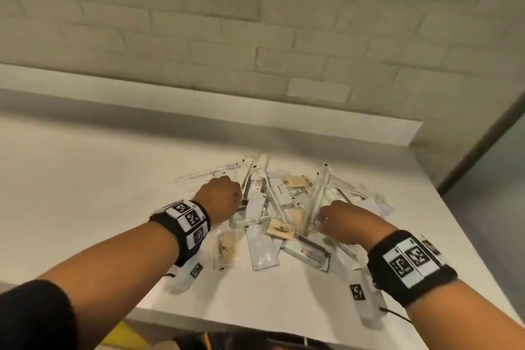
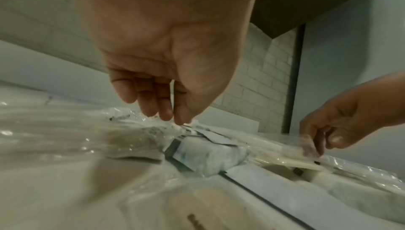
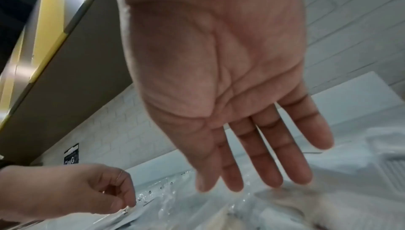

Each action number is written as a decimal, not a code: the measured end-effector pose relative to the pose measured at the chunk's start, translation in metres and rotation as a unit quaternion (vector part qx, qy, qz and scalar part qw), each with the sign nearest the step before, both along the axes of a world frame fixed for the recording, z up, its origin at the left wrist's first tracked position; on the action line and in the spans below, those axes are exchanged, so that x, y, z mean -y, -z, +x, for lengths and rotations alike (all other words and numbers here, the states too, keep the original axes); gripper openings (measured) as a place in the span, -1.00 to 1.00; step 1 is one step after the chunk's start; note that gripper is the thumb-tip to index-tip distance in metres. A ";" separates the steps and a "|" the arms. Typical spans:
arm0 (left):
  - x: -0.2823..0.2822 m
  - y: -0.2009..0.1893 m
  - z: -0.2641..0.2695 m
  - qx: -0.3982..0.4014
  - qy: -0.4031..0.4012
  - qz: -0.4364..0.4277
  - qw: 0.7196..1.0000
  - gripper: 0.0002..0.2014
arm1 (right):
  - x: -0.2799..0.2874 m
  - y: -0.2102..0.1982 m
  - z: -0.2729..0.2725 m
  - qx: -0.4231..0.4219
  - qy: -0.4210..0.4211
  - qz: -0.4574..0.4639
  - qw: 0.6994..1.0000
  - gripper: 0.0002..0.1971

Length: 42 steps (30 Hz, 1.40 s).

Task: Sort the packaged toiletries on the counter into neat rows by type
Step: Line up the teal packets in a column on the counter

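White counter (image 1: 85,179), brick wall: pkts (image 1: 279,207) all heaped near its right edge, no rows yet. Our left hand (image 1: 220,197) pinches a clear wrapper (image 2: 131,117); right hand (image 1: 345,221) relaxed, empty.

Both bare forearms wear black wristbands (image 1: 181,229) carrying white panels printed with black square marker codes. A white tagged unit (image 1: 358,291) hangs under each wrist, and a black sleeve (image 1: 34,318) covers the left upper arm.

Washroom-like nook: white counter (image 1: 85,179), brick-tiled wall (image 1: 199,23).
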State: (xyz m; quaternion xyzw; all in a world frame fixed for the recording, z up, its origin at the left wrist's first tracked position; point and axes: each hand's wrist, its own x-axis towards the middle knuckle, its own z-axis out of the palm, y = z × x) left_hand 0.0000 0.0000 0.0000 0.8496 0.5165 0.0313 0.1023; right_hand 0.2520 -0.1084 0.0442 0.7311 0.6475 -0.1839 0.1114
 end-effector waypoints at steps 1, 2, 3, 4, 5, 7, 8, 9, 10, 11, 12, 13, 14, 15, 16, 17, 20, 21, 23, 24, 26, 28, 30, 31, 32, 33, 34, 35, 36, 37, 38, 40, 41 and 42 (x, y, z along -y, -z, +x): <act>-0.004 0.002 0.005 0.007 0.005 -0.010 1.000 -0.75 | -0.007 0.001 0.000 0.014 -0.004 0.006 1.000 -0.66; -0.007 0.002 0.011 0.009 0.006 -0.018 1.000 -0.74 | -0.012 0.002 0.001 0.032 -0.002 0.015 0.999 -0.66; -0.010 0.002 0.017 0.005 0.013 -0.024 1.000 -0.72 | -0.019 0.003 0.002 0.038 -0.003 0.021 0.999 -0.66; -0.013 0.002 0.025 -0.002 0.015 -0.031 0.999 -0.69 | -0.026 0.004 0.000 0.039 0.000 0.022 0.999 -0.66; -0.018 0.002 0.031 -0.009 0.012 -0.040 0.999 -0.67 | -0.034 0.006 -0.001 0.031 -0.006 0.031 0.999 -0.66; -0.027 0.004 0.040 -0.021 -0.010 -0.044 0.999 -0.62 | -0.049 0.012 -0.005 0.000 -0.016 0.052 0.999 -0.65; -0.030 0.004 0.044 -0.024 -0.026 -0.046 0.998 -0.59 | -0.056 0.012 -0.009 -0.011 -0.025 0.058 0.998 -0.65; -0.033 0.004 0.048 -0.024 -0.041 -0.052 0.998 -0.53 | -0.064 0.014 -0.011 -0.013 -0.039 0.066 0.997 -0.64; -0.035 0.004 0.052 -0.020 -0.055 -0.063 0.996 -0.45 | -0.071 0.015 -0.013 -0.007 -0.055 0.069 0.996 -0.62; -0.039 0.005 0.055 -0.018 -0.066 -0.075 0.995 -0.36 | -0.079 0.017 -0.015 -0.001 -0.071 0.073 0.995 -0.59; -0.041 0.007 0.058 -0.016 -0.073 -0.082 0.994 -0.28 | -0.085 0.018 -0.017 0.006 -0.081 0.071 0.994 -0.56; -0.043 0.008 0.059 -0.017 -0.084 -0.088 0.992 -0.21 | -0.091 0.021 -0.017 0.011 -0.087 0.070 0.994 -0.53; -0.045 0.009 0.061 -0.022 -0.093 -0.092 0.991 -0.16 | -0.098 0.023 -0.017 0.012 -0.082 0.063 0.995 -0.49; -0.047 0.010 0.062 -0.030 -0.104 -0.099 0.989 -0.11 | -0.104 0.026 -0.016 0.013 -0.072 0.054 0.996 -0.46; -0.049 0.010 0.063 -0.037 -0.113 -0.105 0.987 -0.09 | -0.110 0.028 -0.016 0.015 -0.061 0.040 0.997 -0.41; -0.051 0.010 0.063 -0.041 -0.124 -0.111 0.985 -0.09 | -0.114 0.031 -0.015 0.022 -0.056 0.033 0.998 -0.35; -0.057 0.009 0.066 -0.014 -0.137 -0.118 0.983 -0.25 | -0.124 0.038 -0.015 0.063 -0.075 0.049 0.994 -0.18; -0.058 0.006 0.067 -0.010 -0.135 -0.123 0.983 -0.31 | -0.127 0.040 -0.017 0.070 -0.090 0.066 0.991 -0.18; -0.058 0.001 0.070 -0.014 -0.110 -0.132 0.985 -0.38 | -0.130 0.042 -0.022 0.072 -0.123 0.092 0.985 -0.26; -0.058 -0.001 0.071 -0.012 -0.097 -0.137 0.986 -0.39 | -0.133 0.041 -0.025 0.072 -0.142 0.089 0.983 -0.29; -0.059 -0.006 0.071 0.014 -0.093 -0.159 0.983 -0.37 | -0.138 0.039 -0.026 0.065 -0.159 0.070 0.983 -0.30; -0.060 -0.010 0.068 0.053 -0.095 -0.166 0.980 -0.39 | -0.140 0.038 -0.024 0.049 -0.155 0.077 0.984 -0.38; -0.058 -0.018 0.066 0.089 -0.087 -0.150 0.981 -0.42 | -0.139 0.036 -0.017 0.056 -0.159 0.115 0.979 -0.51; -0.056 -0.022 0.065 0.098 -0.082 -0.143 0.981 -0.40 | -0.137 0.035 -0.013 0.067 -0.164 0.130 0.976 -0.53; -0.055 -0.026 0.063 0.105 -0.076 -0.135 0.982 -0.39 | -0.134 0.032 -0.010 0.082 -0.169 0.137 0.972 -0.52; -0.054 -0.030 0.061 0.106 -0.073 -0.135 0.982 -0.38 | -0.132 0.028 -0.007 0.098 -0.171 0.135 0.971 -0.49; -0.051 -0.033 0.059 0.104 -0.069 -0.139 0.982 -0.37 | -0.129 0.022 -0.003 0.112 -0.166 0.129 0.971 -0.48; -0.050 -0.035 0.056 0.098 -0.068 -0.144 0.982 -0.37 | -0.127 0.017 0.001 0.122 -0.153 0.118 0.974 -0.47; -0.045 -0.038 0.054 0.089 -0.066 -0.147 0.983 -0.37 | -0.121 0.011 0.006 0.129 -0.133 0.110 0.976 -0.47; -0.041 -0.040 0.051 0.077 -0.063 -0.148 0.984 -0.38 | -0.118 0.007 0.011 0.131 -0.112 0.105 0.979 -0.47; -0.036 -0.042 0.048 0.061 -0.052 -0.145 0.986 -0.39 | -0.114 0.002 0.016 0.129 -0.088 0.101 0.982 -0.47; -0.024 -0.041 0.043 0.003 -0.022 -0.151 0.988 -0.40 | -0.104 -0.006 0.030 0.107 -0.036 0.085 0.990 -0.47; -0.017 -0.039 0.042 -0.035 -0.007 -0.158 0.987 -0.39 | -0.098 -0.010 0.039 0.088 -0.012 0.077 0.993 -0.48; -0.013 -0.037 0.040 -0.070 0.005 -0.164 0.984 -0.38 | -0.093 -0.013 0.048 0.067 0.007 0.073 0.995 -0.49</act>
